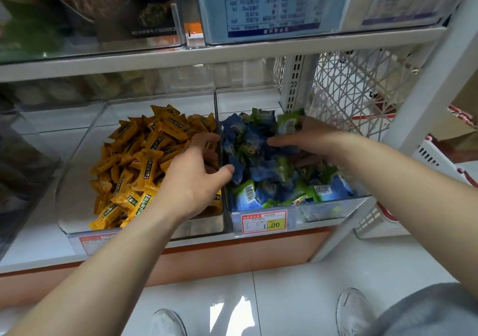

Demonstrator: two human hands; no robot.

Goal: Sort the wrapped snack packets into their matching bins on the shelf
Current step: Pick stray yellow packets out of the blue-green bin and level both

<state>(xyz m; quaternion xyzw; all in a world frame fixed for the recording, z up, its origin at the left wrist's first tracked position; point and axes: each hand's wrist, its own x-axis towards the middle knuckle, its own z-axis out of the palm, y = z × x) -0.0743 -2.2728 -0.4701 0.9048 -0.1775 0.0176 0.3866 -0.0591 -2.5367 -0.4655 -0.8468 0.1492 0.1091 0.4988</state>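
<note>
Glossy film wrappers make these snack packets light, soft and slippery, so the crimped ends look like the surest place to pinch them. Nearest, the left hand (192,180) spreads open over the divider between the orange packets (134,165) and the blue and green packets (261,162). Farther back, the right hand (307,139) grasps a green packet (288,123) over the right-hand bin (333,206).

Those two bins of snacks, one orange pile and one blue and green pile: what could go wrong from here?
The left hand straddles the clear divider, so it could drag orange packets into the right bin or the reverse. The right hand holds a green packet loosely above the blue and green pile; it may slip and get lost there. The orange heap rises above the left bin front, so a nudge might spill some.
</note>
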